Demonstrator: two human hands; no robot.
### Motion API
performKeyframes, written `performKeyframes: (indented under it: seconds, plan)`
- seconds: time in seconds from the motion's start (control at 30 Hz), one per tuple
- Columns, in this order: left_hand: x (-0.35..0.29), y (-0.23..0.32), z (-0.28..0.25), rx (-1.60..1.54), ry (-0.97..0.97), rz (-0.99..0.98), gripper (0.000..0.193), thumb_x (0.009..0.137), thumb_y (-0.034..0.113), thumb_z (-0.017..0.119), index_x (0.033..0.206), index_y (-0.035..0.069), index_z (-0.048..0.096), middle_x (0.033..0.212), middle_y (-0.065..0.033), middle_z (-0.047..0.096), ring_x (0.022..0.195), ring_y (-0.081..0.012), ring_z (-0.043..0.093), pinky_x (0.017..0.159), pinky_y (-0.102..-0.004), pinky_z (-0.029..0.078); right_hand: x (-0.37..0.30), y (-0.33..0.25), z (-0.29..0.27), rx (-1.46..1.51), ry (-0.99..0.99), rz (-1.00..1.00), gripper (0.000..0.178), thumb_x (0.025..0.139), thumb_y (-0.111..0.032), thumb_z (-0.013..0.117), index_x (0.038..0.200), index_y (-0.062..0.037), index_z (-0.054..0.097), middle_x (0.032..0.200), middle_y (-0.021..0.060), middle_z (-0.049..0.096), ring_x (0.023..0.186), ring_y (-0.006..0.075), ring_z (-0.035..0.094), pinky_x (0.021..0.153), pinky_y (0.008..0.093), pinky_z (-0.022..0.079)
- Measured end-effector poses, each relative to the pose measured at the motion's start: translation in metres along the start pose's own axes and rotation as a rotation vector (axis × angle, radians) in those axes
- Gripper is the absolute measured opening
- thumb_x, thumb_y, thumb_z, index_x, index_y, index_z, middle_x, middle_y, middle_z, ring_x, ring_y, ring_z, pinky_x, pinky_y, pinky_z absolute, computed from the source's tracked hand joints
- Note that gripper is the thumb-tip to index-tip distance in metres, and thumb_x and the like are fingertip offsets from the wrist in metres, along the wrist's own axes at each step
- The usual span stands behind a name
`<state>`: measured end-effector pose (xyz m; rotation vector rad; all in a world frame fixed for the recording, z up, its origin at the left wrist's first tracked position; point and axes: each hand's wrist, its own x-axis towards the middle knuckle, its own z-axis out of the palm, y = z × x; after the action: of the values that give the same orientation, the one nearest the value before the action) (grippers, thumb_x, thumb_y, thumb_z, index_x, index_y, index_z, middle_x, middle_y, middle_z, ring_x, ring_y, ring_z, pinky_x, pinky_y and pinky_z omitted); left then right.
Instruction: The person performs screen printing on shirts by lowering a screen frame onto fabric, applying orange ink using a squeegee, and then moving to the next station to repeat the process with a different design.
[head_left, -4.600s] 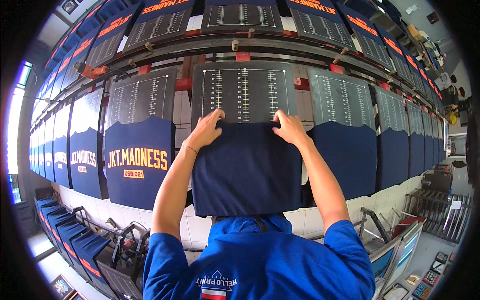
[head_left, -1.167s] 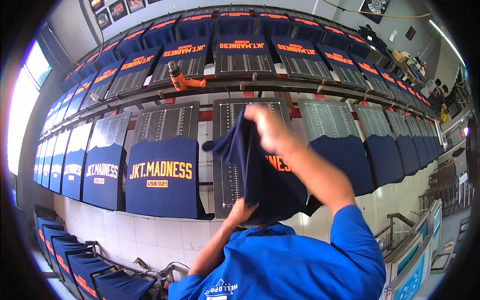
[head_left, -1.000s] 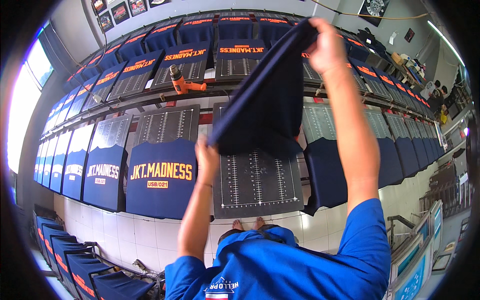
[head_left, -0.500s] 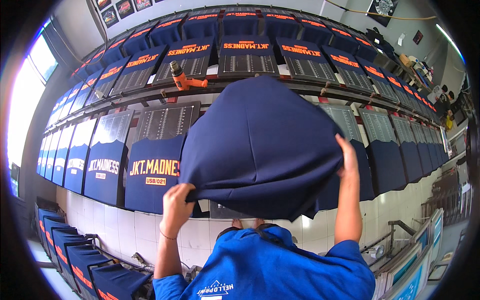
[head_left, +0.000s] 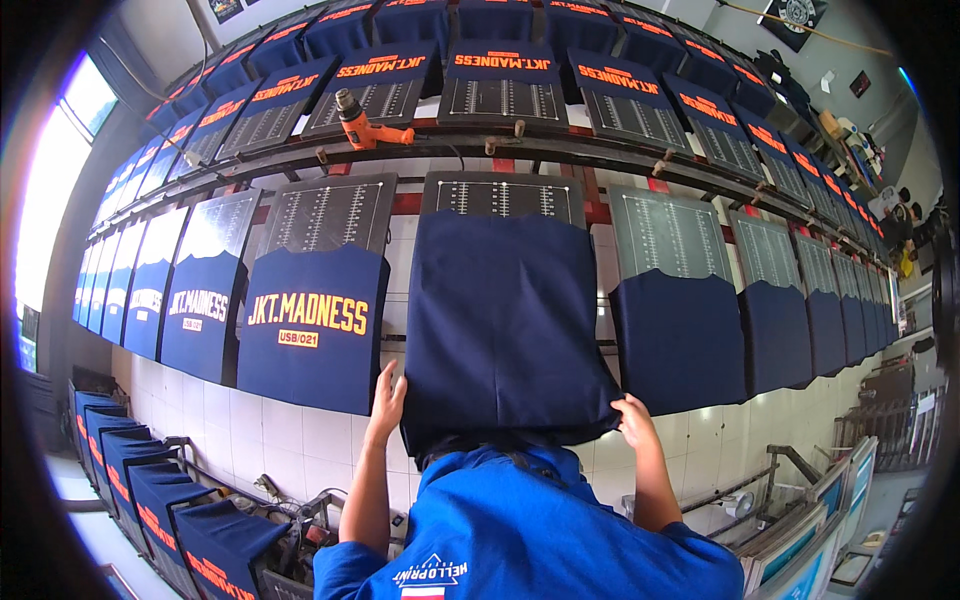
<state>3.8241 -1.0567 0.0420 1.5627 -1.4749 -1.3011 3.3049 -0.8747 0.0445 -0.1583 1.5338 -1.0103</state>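
Observation:
A plain navy cloth (head_left: 497, 310) lies smooth over a dark printing board (head_left: 500, 195) right in front of me. The board's upper end, marked with white scales, stays uncovered. My right hand (head_left: 634, 422) pinches the cloth at its lower right edge. Beside the lower left edge is my left hand (head_left: 386, 402), its fingers pointing up and apart. Whether its thumb touches the cloth I cannot tell. A faint crease runs down the cloth's middle, and its near edge hangs down close to my body.
To the left, a board bears a navy cloth with orange-yellow lettering (head_left: 310, 315). Plain navy cloth (head_left: 680, 335) covers the boards to the right. An orange heat gun (head_left: 368, 130) rests on the dark rail beyond. Framed screens (head_left: 820, 530) stand at lower right.
The cloth has come down from a raised, billowing shape to lie flat over the board. My left hand has let go of it; my right hand has moved down and left.

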Motion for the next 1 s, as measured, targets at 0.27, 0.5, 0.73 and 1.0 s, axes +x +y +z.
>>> performKeyframes:
  seconds: [0.27, 0.5, 0.73, 1.0]
  plan:
    - [-0.026, -0.055, 0.005, -0.636, -0.047, -0.431, 0.058, 0.102, 0.043, 0.051, 0.132, -0.006, 0.053, 0.127, -0.0159, 0.061, 0.115, -0.0225, 0.06, 0.103, -0.0332, 0.045, -0.033, 0.001, -0.014, -0.799, 0.1, -0.104, 0.03, 0.084, -0.022, 0.065, 0.099, 0.0032, 0.069, 0.085, 0.0089, 0.07, 0.081, 0.0187, 0.064, 0.073, 0.0349, 0.049]
    - [-0.056, -0.042, -0.04, -0.6, -0.044, -0.565, 0.036, 0.099, 0.025, 0.06, 0.121, -0.004, 0.059, 0.114, -0.0096, 0.066, 0.102, -0.0189, 0.064, 0.096, -0.0317, 0.047, -0.029, 0.018, 0.03, -0.763, 0.186, -0.382, 0.035, 0.089, -0.029, 0.067, 0.095, 0.005, 0.061, 0.077, 0.02, 0.063, 0.069, 0.0272, 0.06, 0.065, 0.0385, 0.046]
    - [-0.064, -0.016, -0.031, -0.24, -0.178, -0.484, 0.043, 0.099, 0.026, 0.054, 0.131, -0.003, 0.055, 0.126, -0.0109, 0.061, 0.115, -0.0218, 0.058, 0.101, -0.0367, 0.043, -0.033, 0.03, 0.008, -1.119, 0.182, -0.049, 0.029, 0.086, -0.024, 0.056, 0.093, 0.0038, 0.059, 0.085, 0.0198, 0.064, 0.083, 0.0302, 0.063, 0.074, 0.0443, 0.047]
    - [0.146, 0.01, 0.029, -0.719, -0.194, -0.67, 0.082, 0.096, 0.067, 0.043, 0.148, 0.002, 0.041, 0.146, -0.0156, 0.05, 0.131, -0.0269, 0.051, 0.11, -0.0442, 0.041, 0.116, -0.099, 0.1, -0.214, 0.063, -0.364, 0.076, 0.098, -0.056, 0.051, 0.144, 0.0034, 0.041, 0.142, 0.0161, 0.051, 0.13, 0.026, 0.049, 0.109, 0.0373, 0.037]
